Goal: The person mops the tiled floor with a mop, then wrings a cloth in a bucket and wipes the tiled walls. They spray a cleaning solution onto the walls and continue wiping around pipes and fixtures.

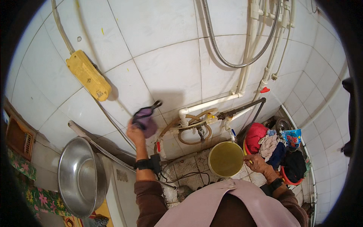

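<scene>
My left hand (136,133) is raised before the tiled wall, its fingers closed on a small purple cloth item (150,128) with black trim and a black loop. I cannot tell exactly what kind of item it is. Low at the centre right is a round bucket (225,160) with a pale rim and a yellowish-olive inside. My right hand (258,165) is closed at the bucket's right rim, with a bit of yellow showing at its fingertips. The bucket's underside is hidden.
Pipes with valves (211,109) run along the wall behind the bucket. At right, clothes (268,147) fill a red basin (293,181) beside a blue packet (292,138). A large metal basin (81,178) stands at left, below a yellow power strip (89,75). Cables lie on the tiled floor (187,166).
</scene>
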Tool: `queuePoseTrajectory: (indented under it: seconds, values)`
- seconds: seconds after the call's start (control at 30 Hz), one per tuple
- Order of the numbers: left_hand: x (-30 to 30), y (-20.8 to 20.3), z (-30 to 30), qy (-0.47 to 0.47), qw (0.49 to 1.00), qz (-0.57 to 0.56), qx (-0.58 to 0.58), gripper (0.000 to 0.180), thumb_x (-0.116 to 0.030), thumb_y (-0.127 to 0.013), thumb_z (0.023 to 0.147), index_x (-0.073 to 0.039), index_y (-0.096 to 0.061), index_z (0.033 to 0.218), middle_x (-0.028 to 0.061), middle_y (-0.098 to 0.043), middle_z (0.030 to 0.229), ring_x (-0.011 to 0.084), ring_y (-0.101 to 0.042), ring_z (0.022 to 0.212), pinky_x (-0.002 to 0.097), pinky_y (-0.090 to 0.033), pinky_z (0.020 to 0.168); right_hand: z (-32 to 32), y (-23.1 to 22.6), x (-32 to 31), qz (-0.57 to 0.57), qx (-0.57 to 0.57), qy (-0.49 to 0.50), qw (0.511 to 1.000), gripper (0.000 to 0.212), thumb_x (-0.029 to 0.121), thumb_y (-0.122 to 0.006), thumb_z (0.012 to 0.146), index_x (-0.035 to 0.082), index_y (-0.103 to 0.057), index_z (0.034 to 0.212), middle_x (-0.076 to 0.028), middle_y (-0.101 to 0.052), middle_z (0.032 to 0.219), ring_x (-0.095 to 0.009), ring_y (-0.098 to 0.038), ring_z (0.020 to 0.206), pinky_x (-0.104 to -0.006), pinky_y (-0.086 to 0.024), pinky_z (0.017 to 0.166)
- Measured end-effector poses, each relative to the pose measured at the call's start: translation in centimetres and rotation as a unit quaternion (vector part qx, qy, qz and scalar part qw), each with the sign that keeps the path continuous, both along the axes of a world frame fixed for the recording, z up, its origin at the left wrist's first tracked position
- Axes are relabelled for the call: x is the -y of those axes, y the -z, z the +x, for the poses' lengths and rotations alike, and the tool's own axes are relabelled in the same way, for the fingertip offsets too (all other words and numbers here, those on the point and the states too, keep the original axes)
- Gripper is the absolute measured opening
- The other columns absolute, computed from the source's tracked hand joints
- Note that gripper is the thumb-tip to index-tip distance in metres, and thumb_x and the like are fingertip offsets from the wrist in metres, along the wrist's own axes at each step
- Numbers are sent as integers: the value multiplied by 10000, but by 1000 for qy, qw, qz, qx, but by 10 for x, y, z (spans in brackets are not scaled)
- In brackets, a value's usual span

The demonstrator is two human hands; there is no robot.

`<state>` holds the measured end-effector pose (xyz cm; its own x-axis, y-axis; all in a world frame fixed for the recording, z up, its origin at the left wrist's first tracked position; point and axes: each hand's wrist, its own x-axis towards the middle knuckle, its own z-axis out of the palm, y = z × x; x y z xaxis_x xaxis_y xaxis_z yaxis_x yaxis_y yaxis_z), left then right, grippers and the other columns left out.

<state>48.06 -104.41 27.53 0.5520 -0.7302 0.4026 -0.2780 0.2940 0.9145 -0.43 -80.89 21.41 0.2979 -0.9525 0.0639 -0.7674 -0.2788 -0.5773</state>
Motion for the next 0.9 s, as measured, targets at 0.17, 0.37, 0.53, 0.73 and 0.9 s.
queuePoseTrajectory:
  seconds: [0.17, 0.37, 0.53, 0.73, 0.9]
  values:
    - [-5, -48, 50, -153, 948, -137, -245, 254, -38, -445, 891, 16, -547, 1117, 103, -591, 967, 211, -568, 812, 330, -499, 676, 7, 3, 10, -13, -7, -11, 1000, 174, 87, -585, 779, 1, -656, 913, -194, -644, 793, -359, -624, 698, -402, -511, 613]
    - [23, -48, 4, -180, 899, -190, 350, 405, 39, -601, 703, -35, -594, 1102, 174, -502, 1125, 348, -444, 1090, 435, -340, 951, 21, 6, 22, -28, -42, -37, 998, 149, 131, -598, 796, 27, -665, 880, -196, -612, 685, -352, -603, 604, -422, -493, 554]
    - [11, 22, -11, -61, 897, -72, 431, 388, 109, -582, 618, -77, -674, 946, 166, -505, 1046, 367, -437, 1025, 445, -358, 889, 25, 10, 18, -53, 9, -53, 997, 141, 133, -596, 799, 32, -648, 882, -204, -612, 705, -351, -606, 609, -410, -497, 547]
    - [14, 48, -56, 183, 904, 107, 371, 303, -5, -571, 673, -118, -713, 915, 215, -620, 891, 364, -577, 854, 423, -458, 799, 30, 13, 12, -6, -41, -56, 998, 140, 134, -574, 801, 28, -629, 875, -187, -627, 750, -359, -608, 627, -416, -506, 576]
    - [45, 40, -81, 316, 852, 203, 366, 278, -36, -526, 744, -90, -697, 958, 236, -632, 826, 322, -602, 693, 367, -486, 691, 35, 7, 6, 13, -75, -54, 996, 175, 89, -597, 813, -30, -640, 934, -177, -659, 919, -308, -655, 765, -359, -532, 680]
